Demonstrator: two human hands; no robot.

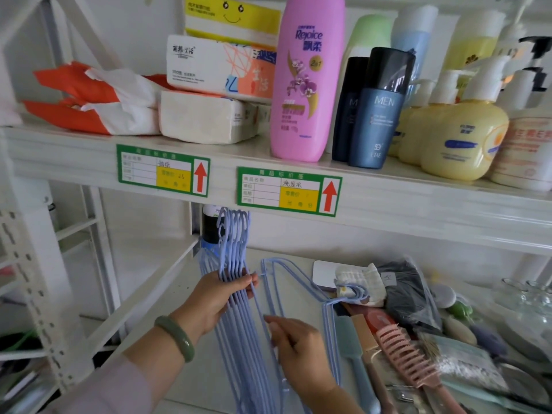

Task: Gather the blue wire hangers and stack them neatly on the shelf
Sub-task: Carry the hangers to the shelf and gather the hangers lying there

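Pale blue wire hangers (239, 294) against a white shelf (179, 282); jade-green bangle (174, 336) above a pale lilac sleeve (119, 389). Pink shampoo bottle (307, 79) printed with purple orchids beside dark navy bottles (373, 109) and cream-yellow pump bottles (457, 138); orange-and-white tissue packs (89, 100) under a yellow pack with a smiley face (233, 16). Green-bordered price labels (288, 191) with yellow panels and red arrows; salmon-pink comb (400, 351) beside a teal handle (352, 345).

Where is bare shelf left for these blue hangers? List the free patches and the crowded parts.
Bare lower shelf lies behind the loose hangers, and left of the hanger bundle toward the frame. Right of the loose hangers it is crowded: pink comb, cloth pouch, dark bag.
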